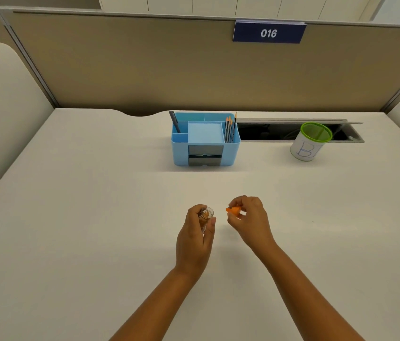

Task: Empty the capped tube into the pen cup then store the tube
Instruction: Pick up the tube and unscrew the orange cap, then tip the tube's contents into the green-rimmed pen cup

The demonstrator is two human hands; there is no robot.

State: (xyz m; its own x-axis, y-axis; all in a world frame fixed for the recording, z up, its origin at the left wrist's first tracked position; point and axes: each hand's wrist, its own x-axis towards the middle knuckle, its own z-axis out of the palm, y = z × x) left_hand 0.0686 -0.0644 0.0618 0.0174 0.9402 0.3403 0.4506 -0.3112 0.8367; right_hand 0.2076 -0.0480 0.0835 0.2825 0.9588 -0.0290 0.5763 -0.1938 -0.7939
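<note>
though uncapped, one tube point(205, 216), one cap point(233, 210)

Near the desk's point(83, 193) front edge, the left hand point(195, 238) is gripping an uncapped clear tube point(206, 216) while the right hand point(250, 219) is pinching its orange cap point(233, 210); the pen cup point(310, 141) is standing toward the back right corner.

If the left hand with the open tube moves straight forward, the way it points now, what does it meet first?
Probably the blue organizer. The left hand holds the tube pointing up the bare desk toward it; nothing lies between, though depth is unclear.
</note>
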